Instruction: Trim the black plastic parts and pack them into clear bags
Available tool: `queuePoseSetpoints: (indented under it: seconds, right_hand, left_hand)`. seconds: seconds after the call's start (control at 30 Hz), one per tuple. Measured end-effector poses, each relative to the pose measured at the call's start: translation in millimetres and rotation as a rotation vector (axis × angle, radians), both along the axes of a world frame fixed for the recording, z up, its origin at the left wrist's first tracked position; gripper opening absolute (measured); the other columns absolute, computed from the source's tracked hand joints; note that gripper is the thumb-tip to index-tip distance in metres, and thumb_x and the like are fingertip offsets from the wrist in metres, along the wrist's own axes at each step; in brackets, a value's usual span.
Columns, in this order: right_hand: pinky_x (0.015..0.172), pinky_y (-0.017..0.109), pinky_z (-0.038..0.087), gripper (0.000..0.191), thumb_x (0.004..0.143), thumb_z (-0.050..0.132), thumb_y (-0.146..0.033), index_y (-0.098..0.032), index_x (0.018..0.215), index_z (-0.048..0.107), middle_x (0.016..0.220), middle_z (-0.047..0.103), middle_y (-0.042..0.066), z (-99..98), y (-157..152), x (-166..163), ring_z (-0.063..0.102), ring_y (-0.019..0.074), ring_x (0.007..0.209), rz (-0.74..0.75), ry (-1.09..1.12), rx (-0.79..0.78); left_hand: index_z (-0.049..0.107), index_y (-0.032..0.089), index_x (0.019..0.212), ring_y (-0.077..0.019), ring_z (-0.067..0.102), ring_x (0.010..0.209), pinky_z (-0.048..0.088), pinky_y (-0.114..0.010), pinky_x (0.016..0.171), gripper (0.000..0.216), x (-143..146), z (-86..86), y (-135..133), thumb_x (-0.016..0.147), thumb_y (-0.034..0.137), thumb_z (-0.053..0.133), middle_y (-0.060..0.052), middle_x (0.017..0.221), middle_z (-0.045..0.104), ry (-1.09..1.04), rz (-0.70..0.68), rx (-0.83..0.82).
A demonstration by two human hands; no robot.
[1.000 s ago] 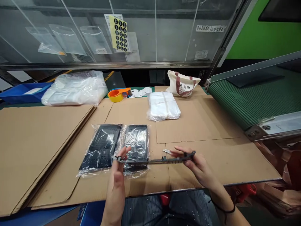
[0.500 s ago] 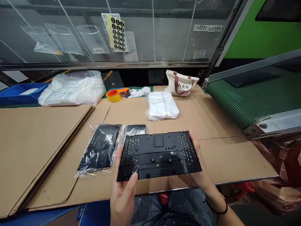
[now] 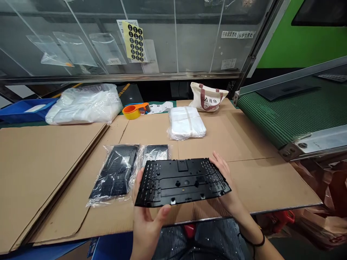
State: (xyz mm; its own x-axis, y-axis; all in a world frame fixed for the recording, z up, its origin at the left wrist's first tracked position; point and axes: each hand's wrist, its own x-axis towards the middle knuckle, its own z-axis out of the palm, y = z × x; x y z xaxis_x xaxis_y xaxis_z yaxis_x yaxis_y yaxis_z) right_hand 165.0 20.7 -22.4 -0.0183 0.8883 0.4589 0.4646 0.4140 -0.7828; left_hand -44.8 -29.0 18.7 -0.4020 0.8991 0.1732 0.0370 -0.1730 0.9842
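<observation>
A black slotted plastic panel (image 3: 184,182) is held up above the front of the cardboard-covered table, its ribbed face toward me. My left hand (image 3: 149,220) grips its left end, thumb along the lower edge and fingers behind. At the right end, my right hand (image 3: 226,184) supports the panel from behind and below; its fingertips show past the upper right corner and the rest are hidden. Just behind and left of the panel lie a bagged black panel (image 3: 116,171) and a second bagged panel (image 3: 155,151), both in clear plastic.
Cardboard sheets (image 3: 48,162) are stacked at left. Farther back are a bundle of clear bags (image 3: 187,122), a tape dispenser (image 3: 134,111), a cloth bag (image 3: 208,97), a large plastic-wrapped bundle (image 3: 84,104) and a blue tray (image 3: 24,110). A green conveyor belt (image 3: 292,108) runs at right.
The panel has tilted and dropped slightly. My left thumb has slid right along its lower edge, and my right fingers now stick out more past the corner. Another dark piece shows on the conveyor.
</observation>
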Motion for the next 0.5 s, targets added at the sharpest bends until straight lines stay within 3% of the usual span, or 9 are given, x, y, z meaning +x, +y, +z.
queuePoseSetpoints:
  seconds: [0.1,0.17,0.27,0.33,0.43,0.5]
  right_hand:
    - [0.107,0.052,0.039,0.036,0.092,0.047,-0.022,-0.030,0.124,0.058,0.135,0.058,0.006,-0.7,-2.0,6.8,0.045,0.0260,0.132,0.128,0.093,0.018]
    - [0.097,0.045,0.049,0.026,0.091,0.050,-0.024,-0.028,0.110,0.067,0.117,0.069,0.006,2.2,-2.5,13.9,0.062,0.0251,0.114,0.204,0.187,-0.050]
    - [0.081,0.040,0.056,0.011,0.079,0.068,-0.033,-0.025,0.082,0.074,0.086,0.075,0.005,8.4,6.6,28.4,0.071,0.0264,0.085,0.065,0.333,-0.195]
    - [0.076,0.039,0.056,0.016,0.073,0.074,-0.039,-0.023,0.072,0.072,0.073,0.073,0.003,10.6,21.3,39.5,0.069,0.0261,0.076,-0.082,0.402,-0.219]
    - [0.075,0.038,0.054,0.028,0.073,0.073,-0.047,-0.019,0.074,0.070,0.073,0.071,0.003,5.8,51.1,53.5,0.066,0.0236,0.074,-0.190,0.464,-0.205]
    - [0.074,0.036,0.053,0.038,0.071,0.073,-0.054,-0.017,0.078,0.068,0.076,0.069,0.004,-3.8,69.3,58.8,0.064,0.0223,0.075,-0.239,0.517,-0.195]
  left_hand:
    - [0.031,0.033,0.147,-0.0282,0.015,0.146,0.009,-0.042,0.120,0.075,-9.2,-3.8,9.1,0.081,0.047,0.065,-0.001,0.157,0.025,0.175,-0.029,0.084]
    - [0.030,0.033,0.148,-0.0266,0.013,0.146,0.007,-0.042,0.119,0.070,-15.7,1.7,20.7,0.086,0.050,0.058,-0.001,0.158,0.024,0.361,-0.066,0.141]
    - [0.026,0.031,0.149,-0.0251,0.020,0.144,0.012,-0.045,0.118,0.064,-20.7,21.4,48.1,0.092,0.049,0.049,-0.004,0.156,0.029,0.577,-0.134,0.167]
    - [0.033,0.027,0.146,-0.0247,0.035,0.138,0.026,-0.044,0.114,0.057,-19.0,35.9,73.1,0.094,0.045,0.045,-0.007,0.149,0.042,0.637,-0.182,0.157]
    - [0.055,0.021,0.128,-0.0242,0.056,0.118,0.045,-0.038,0.098,0.040,-9.9,46.3,119.2,0.096,0.040,0.042,-0.009,0.127,0.063,0.851,-0.277,0.169]
    - [0.058,0.018,0.123,-0.0241,0.061,0.110,0.048,-0.036,0.090,0.035,-1.6,41.6,153.5,0.097,0.031,0.037,-0.010,0.119,0.067,1.132,-0.298,0.205]
